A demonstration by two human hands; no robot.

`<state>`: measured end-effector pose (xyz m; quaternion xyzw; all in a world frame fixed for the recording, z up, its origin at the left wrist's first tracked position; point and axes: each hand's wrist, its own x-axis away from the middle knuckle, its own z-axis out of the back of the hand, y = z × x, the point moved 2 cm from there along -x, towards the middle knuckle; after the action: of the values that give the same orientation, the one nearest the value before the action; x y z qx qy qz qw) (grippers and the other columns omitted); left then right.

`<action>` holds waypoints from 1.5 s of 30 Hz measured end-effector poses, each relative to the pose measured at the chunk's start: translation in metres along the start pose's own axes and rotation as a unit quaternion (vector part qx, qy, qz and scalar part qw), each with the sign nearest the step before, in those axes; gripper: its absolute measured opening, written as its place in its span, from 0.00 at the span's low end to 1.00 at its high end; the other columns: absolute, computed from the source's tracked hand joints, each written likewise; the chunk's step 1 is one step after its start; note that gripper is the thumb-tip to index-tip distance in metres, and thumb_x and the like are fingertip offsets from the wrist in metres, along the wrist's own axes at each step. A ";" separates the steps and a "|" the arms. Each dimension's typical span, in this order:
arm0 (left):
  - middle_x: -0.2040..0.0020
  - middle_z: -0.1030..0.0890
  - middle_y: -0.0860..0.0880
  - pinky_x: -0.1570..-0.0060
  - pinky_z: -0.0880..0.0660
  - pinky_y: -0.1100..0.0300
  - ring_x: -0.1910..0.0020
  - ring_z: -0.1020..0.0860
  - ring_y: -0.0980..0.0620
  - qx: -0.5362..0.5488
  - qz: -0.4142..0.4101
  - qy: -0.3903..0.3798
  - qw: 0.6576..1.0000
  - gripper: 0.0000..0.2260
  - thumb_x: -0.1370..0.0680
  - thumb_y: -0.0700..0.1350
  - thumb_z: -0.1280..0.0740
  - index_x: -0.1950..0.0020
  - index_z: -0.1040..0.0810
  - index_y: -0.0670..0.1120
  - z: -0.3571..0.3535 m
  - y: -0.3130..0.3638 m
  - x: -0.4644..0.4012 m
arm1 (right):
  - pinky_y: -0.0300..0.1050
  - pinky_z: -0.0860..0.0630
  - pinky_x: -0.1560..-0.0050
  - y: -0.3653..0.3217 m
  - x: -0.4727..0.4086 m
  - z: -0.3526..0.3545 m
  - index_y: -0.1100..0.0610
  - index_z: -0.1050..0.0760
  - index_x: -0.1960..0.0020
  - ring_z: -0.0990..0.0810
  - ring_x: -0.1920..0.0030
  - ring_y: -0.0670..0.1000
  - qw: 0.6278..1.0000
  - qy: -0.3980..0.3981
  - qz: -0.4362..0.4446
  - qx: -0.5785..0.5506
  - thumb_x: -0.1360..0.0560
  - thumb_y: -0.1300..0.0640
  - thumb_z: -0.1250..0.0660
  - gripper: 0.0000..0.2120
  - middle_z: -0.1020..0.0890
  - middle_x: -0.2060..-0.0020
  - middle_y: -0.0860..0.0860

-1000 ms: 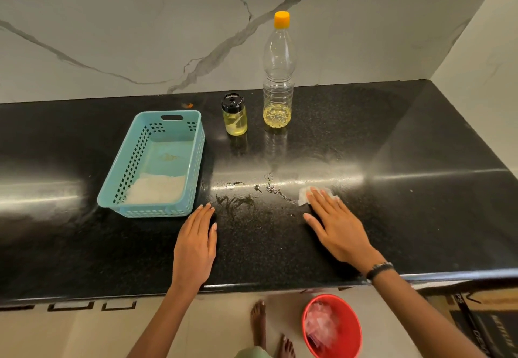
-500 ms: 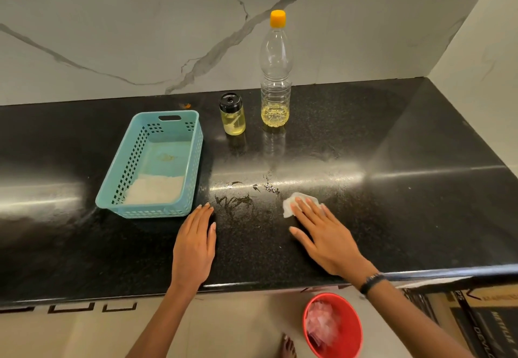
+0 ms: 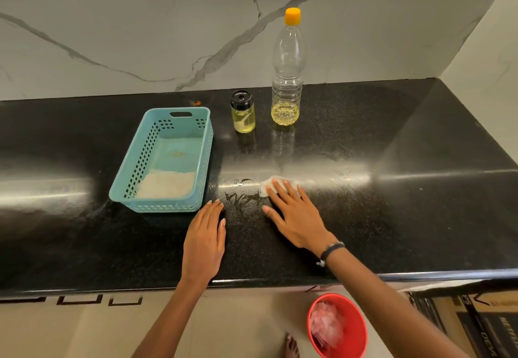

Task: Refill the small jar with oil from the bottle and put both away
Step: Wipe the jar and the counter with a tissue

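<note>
Our left hand [image 3: 204,245] lies flat, fingers released, holding nothing, beside oily streaks [image 3: 241,196] on the surface [image 3: 392,217]; right hand [image 3: 294,214] presses a tissue [image 3: 266,186] flat, not clenched. The capped jar [image 3: 242,111] and bottle [image 3: 287,71] stand at twelve o'clock: greasy fingers could let either slip when we lift them, and leftover film may smear.

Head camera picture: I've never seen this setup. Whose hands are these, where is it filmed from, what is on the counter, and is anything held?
There is no machine: a person wears one wide-angle camera on the head, looking down at their own hands. The left hand lies flat on the black counter. The right hand presses a white tissue onto the counter beside wet smears; nothing is gripped. Behind stand a small jar with a black lid and an oil bottle with an orange cap, both closed. A teal basket sits on the left. A red bucket stands on the floor.
</note>
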<state>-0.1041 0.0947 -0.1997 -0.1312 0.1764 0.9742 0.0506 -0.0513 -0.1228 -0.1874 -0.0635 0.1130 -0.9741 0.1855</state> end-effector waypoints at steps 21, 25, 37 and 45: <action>0.32 0.25 0.47 0.31 0.34 0.55 0.31 0.29 0.50 0.002 -0.003 -0.001 1.000 0.19 0.18 0.48 0.46 0.31 0.28 0.42 0.000 0.000 0.000 | 0.52 0.62 0.24 0.001 0.016 -0.003 0.45 0.53 0.23 0.60 0.24 0.46 0.999 -0.002 0.046 0.024 0.21 0.37 0.62 0.29 0.54 0.24 0.42; 0.33 0.25 0.46 0.31 0.33 0.54 0.31 0.29 0.50 0.006 -0.007 0.002 1.000 0.19 0.18 0.48 0.47 0.32 0.27 0.41 0.000 0.000 0.000 | 0.52 0.62 0.25 0.038 0.016 0.006 0.44 0.55 0.23 0.60 0.24 0.46 0.999 0.001 -0.009 0.049 0.23 0.35 0.66 0.30 0.54 0.24 0.42; 0.33 0.25 0.46 0.31 0.32 0.54 0.31 0.29 0.50 -0.011 0.001 0.001 1.000 0.19 0.18 0.47 0.47 0.32 0.27 0.42 0.001 0.001 -0.001 | 0.52 0.65 0.25 -0.024 -0.020 -0.008 0.45 0.54 0.23 0.60 0.24 0.48 0.999 -0.008 0.049 0.012 0.21 0.37 0.62 0.29 0.54 0.23 0.44; 0.33 0.25 0.46 0.32 0.31 0.53 0.31 0.29 0.50 0.006 -0.011 0.010 1.000 0.19 0.18 0.47 0.47 0.32 0.27 0.41 0.001 0.001 0.001 | 0.53 0.62 0.25 0.016 -0.022 0.005 0.45 0.53 0.23 0.58 0.23 0.47 0.999 -0.005 -0.018 0.037 0.24 0.35 0.66 0.32 0.52 0.23 0.44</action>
<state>-0.1052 0.0939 -0.1986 -0.1428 0.1809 0.9712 0.0600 -0.0248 -0.1300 -0.1883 -0.0634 0.0747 -0.9804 0.1708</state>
